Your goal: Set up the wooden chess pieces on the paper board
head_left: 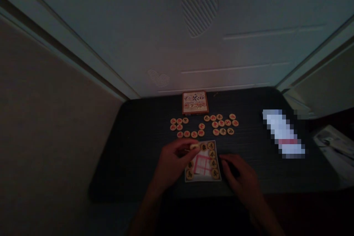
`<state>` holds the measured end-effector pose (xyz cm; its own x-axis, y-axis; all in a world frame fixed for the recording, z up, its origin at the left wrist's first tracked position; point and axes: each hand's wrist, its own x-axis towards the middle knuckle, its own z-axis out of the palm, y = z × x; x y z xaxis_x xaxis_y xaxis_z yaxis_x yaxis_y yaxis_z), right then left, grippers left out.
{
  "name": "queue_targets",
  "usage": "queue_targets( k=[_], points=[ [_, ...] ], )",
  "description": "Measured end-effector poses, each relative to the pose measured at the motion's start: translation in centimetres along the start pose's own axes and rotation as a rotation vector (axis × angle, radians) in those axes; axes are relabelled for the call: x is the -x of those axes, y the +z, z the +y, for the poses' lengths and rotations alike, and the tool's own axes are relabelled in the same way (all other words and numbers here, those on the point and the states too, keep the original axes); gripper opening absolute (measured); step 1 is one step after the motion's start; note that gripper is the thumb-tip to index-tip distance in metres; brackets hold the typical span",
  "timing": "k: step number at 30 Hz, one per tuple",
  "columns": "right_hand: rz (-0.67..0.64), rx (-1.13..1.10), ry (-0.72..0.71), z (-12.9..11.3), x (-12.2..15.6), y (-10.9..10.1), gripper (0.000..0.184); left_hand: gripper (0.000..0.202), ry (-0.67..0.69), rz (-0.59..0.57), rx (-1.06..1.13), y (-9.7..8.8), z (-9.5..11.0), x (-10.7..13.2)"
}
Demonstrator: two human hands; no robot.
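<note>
My left hand (173,158) reaches over the far left part of a shallow white box tray (203,180). Its thumb and fingers are closed on a round wooden Chinese chess piece (194,147) at the tray's far side. Along the tray's edges lie more pieces with dark characters, such as one piece (215,173) in the near right corner. A white sheet with a pink grid (203,165) shows in the middle. Just right of the tray, my right hand (240,175) rests with bent fingers, thumb apart, fingertips near the tray's right edge. I see nothing in it.
Several loose pieces with red or dark characters, one being a red piece (194,134), lie beyond the tray on the dark table (132,147). Against the white panel (155,37) stands a printed box lid (195,102). A blurred-out bright object (283,132) is at right.
</note>
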<state>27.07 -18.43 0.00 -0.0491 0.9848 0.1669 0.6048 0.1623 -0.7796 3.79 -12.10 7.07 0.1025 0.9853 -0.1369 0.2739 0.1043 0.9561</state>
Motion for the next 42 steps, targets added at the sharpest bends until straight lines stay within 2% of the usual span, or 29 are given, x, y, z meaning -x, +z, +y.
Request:
queue_targets(
  k=[6,14,19,25,28,33,37,42],
  points=[
    [0.019,0.024,0.002,-0.2,0.0,0.0,0.021,0.019,-0.116,0.032,0.059,0.2,-0.3,0.6],
    [0.020,0.045,0.000,0.1,0.1,0.2,0.023,0.017,-0.127,0.041,-0.008,-0.1,-0.6,1.4],
    [0.018,0.053,0.010,0.0,0.1,0.2,0.023,0.021,-0.144,-0.047,-0.066,0.0,-0.9,1.9],
    [0.039,0.046,-0.012,-0.1,0.0,0.1,0.023,0.023,0.003,-0.192,-0.132,1.0,-0.2,2.6],
    [0.030,0.037,-0.030,-0.1,0.0,0.1,0.023,0.020,0.066,-0.250,-0.238,1.9,-0.2,3.0],
    [0.044,0.029,-0.025,-0.3,0.0,0.1,0.023,0.020,0.124,-0.232,-0.457,3.2,-1.0,3.8],
    [0.044,0.021,-0.029,-0.3,0.0,0.1,0.023,0.018,0.101,-0.258,-0.565,3.4,-1.1,4.0],
    [0.041,0.024,-0.026,-0.2,0.0,0.1,0.021,0.019,0.137,-0.312,-0.579,3.2,-0.7,4.0]
  ],
)
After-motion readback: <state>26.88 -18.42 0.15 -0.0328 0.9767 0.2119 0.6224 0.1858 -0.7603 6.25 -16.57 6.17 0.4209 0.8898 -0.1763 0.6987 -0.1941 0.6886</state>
